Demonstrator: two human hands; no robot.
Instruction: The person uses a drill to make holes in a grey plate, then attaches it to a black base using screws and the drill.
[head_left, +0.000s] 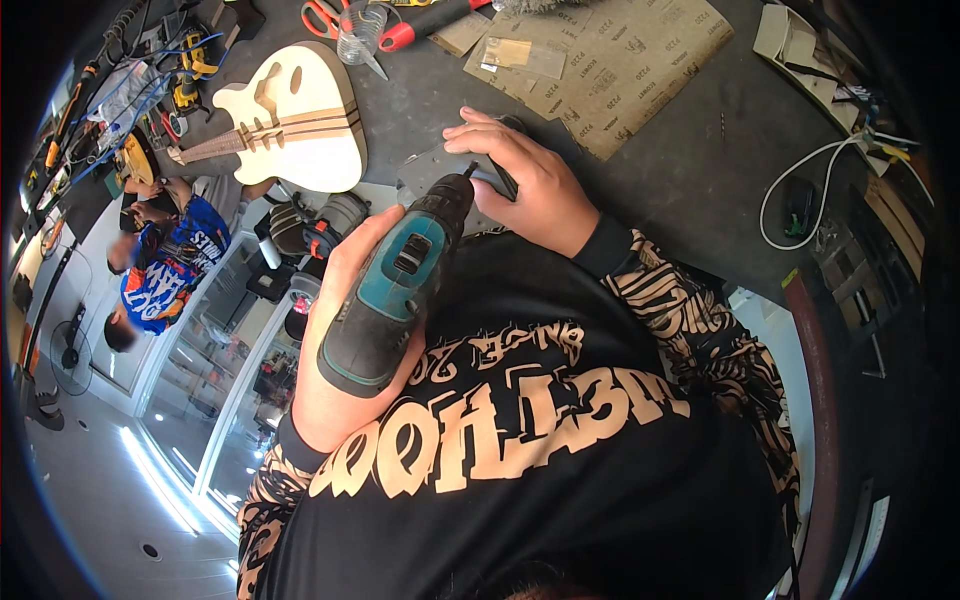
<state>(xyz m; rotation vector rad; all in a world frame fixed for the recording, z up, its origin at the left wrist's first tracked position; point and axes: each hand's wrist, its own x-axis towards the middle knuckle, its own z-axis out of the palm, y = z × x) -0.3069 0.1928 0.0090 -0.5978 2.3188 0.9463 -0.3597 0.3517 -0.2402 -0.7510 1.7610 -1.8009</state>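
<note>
A teal and black cordless drill [390, 290] is gripped in my left hand [335, 310], its chuck pointing away from me. The short bit at its tip reaches a flat grey plate [425, 170] at the table's near edge; whether it touches cannot be made out. My right hand [535, 185] lies over the plate's right side, fingers bent across and thumb below. Between thumb and fingers it pinches a thin dark piece [505, 180], mostly hidden by the hand. A pale electric guitar body [310, 120] with a dark striped neck lies to the left of the plate.
Brown sandpaper sheets [640, 70] lie at the back, with a small clear packet [522, 57] on top. Red-handled scissors [322, 18] and a clear plastic cup [360, 35] stand behind the guitar. A loose drill bit [723, 123] and white cable [800, 170] are at right. Another person [165, 265] works far left.
</note>
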